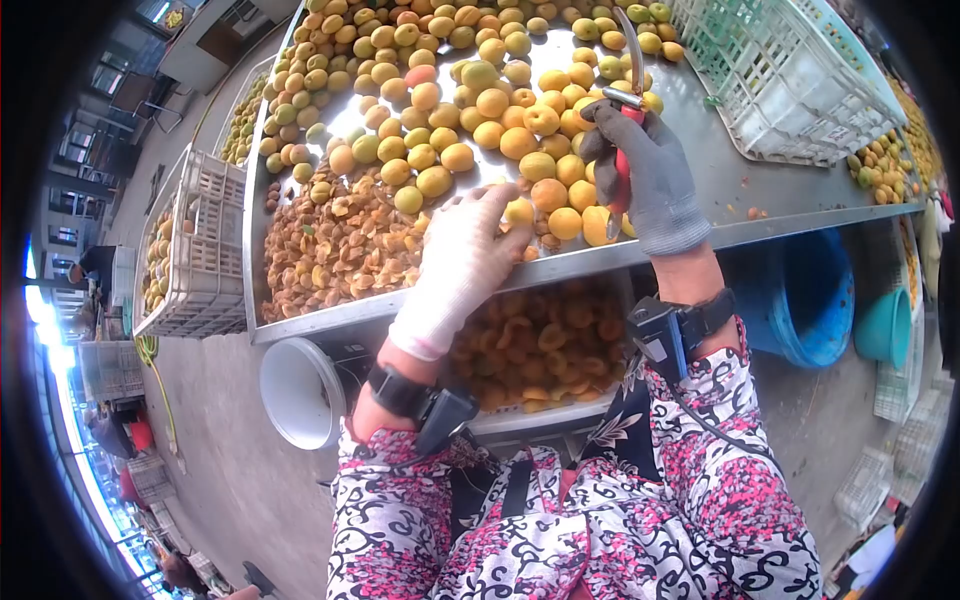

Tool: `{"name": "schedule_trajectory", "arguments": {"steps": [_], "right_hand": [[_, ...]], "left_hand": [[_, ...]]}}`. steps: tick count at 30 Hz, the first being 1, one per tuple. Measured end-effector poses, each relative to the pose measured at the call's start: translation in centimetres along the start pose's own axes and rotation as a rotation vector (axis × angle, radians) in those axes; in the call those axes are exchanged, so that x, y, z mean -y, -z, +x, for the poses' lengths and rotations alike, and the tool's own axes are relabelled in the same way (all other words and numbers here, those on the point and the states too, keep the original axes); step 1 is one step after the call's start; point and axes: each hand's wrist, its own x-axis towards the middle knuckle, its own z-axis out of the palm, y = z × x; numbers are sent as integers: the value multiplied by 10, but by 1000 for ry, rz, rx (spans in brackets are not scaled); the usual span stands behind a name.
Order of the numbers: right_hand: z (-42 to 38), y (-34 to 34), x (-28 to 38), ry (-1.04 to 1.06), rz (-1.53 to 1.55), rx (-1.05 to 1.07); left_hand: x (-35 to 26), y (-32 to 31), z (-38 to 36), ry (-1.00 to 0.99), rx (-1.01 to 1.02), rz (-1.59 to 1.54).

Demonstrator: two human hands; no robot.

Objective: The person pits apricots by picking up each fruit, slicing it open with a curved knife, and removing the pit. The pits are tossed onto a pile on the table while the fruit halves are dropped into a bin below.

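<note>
On a metal table (700,180) lie many yellow-orange fruits (492,103), with a heap of brown pits and fruit scraps (345,240) at the table's left front. My left hand (468,250), in a white glove, reaches over the front edge with its fingertips against the fruits; whether it grips one of them is hard to tell. In my right hand (650,170), gloved in grey, is a curved-blade tool with red handles (622,165). My fingers are wrapped round the handles, and its blade points up and away over the fruits.
Below the table's front edge is a crate of halved fruits (545,340), with a white bucket (302,392) to its left and a blue bin (800,295) to its right. White crates stand left (205,240) and back right (790,90). A person (95,265) is far left.
</note>
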Motion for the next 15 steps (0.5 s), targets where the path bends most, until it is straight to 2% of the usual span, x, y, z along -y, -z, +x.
{"name": "schedule_trajectory", "arguments": {"steps": [3, 5, 6, 7, 9, 11, 14, 15], "right_hand": [[-3, 6, 2, -43, 24, -57], [-3, 13, 4, -8, 27, -62], [-5, 17, 8, -14, -23, -55], [-5, 20, 8, -13, -21, -62], [-4, 24, 8, 147, -443, -89], [-10, 26, 11, 103, -409, -99], [-11, 38, 10, 42, -357, -111], [-11, 42, 13, -15, -379, -114]], "left_hand": [[-15, -12, 9, -15, -49, 139], [-25, -24, 13, -194, -5, 138], [-24, -31, 16, -221, 7, 81], [-22, -36, 18, -226, 13, 81], [-18, -42, 23, -154, -77, 185], [-9, -42, 29, -157, -87, 222], [-15, -39, 42, -92, 53, 494], [-19, -39, 44, -92, 52, 491]]}}
